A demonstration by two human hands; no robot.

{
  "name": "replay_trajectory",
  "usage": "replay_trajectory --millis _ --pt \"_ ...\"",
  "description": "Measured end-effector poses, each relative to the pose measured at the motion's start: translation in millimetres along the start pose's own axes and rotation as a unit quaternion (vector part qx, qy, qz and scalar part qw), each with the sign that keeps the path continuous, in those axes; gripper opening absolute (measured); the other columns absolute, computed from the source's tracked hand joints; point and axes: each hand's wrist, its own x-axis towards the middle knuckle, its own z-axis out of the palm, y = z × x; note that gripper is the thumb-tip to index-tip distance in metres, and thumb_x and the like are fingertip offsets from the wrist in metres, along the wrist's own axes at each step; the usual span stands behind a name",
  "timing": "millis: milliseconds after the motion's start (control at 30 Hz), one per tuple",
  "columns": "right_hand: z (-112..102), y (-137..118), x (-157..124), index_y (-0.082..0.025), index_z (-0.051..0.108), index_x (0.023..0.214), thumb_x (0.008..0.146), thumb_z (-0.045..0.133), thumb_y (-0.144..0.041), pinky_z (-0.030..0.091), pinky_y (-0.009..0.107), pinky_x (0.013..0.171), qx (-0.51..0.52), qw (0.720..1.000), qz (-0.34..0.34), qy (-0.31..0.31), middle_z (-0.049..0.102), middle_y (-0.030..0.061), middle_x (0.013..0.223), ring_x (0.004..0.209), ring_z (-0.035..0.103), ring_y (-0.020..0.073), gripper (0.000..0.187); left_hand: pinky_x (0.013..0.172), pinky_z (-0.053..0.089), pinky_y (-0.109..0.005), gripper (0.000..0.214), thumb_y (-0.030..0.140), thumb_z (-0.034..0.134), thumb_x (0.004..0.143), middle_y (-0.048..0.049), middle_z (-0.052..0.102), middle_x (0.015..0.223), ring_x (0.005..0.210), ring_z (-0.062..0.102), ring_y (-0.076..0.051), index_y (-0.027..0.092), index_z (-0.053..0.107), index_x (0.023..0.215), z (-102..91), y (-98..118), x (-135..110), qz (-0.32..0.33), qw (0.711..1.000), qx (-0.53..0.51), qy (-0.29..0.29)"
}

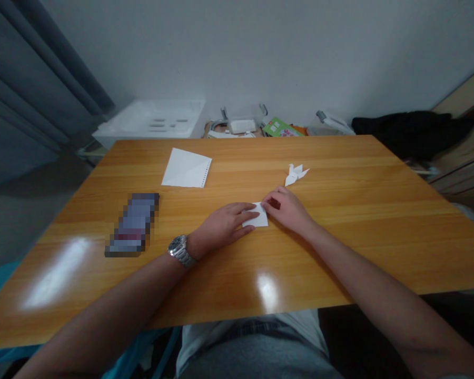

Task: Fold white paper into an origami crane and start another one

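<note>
A small folded white paper (258,217) lies on the wooden table (339,226) in front of me. My left hand (223,226), with a metal watch at the wrist, rests flat on the paper's left side, fingers stretched over it. My right hand (286,208) pinches the paper's upper right edge with curled fingers. A finished white paper crane (295,173) sits on the table just beyond my right hand.
A white notebook sheet (186,168) lies at the back left of the table. A blurred-out flat object (133,225) lies to the left of my left hand. Behind the table stand a white box (150,122), small clutter and a dark cloth (411,131).
</note>
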Motion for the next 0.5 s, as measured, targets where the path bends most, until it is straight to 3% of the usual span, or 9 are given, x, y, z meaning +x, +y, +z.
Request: replay_trajectory --millis 167,300,500 --pt "0.4 3.5 0.3 -0.017 0.073 0.092 0.092 0.065 -0.024 0.049 0.034 0.077 -0.019 1.0 -0.015 0.013 0.061 0.0069 0.09 0.084 0.06 0.0212 0.011 0.114 0.043 -0.045 0.048 0.044 0.048 0.103 -0.0134 0.053 0.149 0.133 0.054 -0.028 0.021 0.053 0.145 1.6 -2.5 -1.0 -0.005 0.999 0.046 -0.018" --pt "-1.4 5.3 0.3 -0.019 0.073 0.109 0.093 0.066 -0.024 0.05 0.039 0.089 -0.043 0.996 -0.073 0.016 0.064 0.009 0.1 0.097 0.061 0.0246 0.019 0.117 0.039 -0.046 0.048 0.045 0.046 0.104 -0.0119 0.054 0.147 0.136 0.05 -0.027 0.021 0.052 0.145 1.0 -1.0 -0.8 -0.008 0.996 0.083 -0.007" --pt "-4.9 6.3 -1.5 -0.024 0.07 0.128 0.1 0.056 -0.027 0.049 0.047 0.098 -0.116 0.983 -0.135 -0.034 0.063 0.0135 0.118 0.109 0.057 0.0288 0.032 0.116 0.041 -0.044 0.051 0.047 0.044 0.104 -0.0116 0.05 0.15 0.136 0.05 -0.026 0.022 0.047 0.15 2.9 2.9 -1.2 -0.02 0.993 0.114 -0.014"
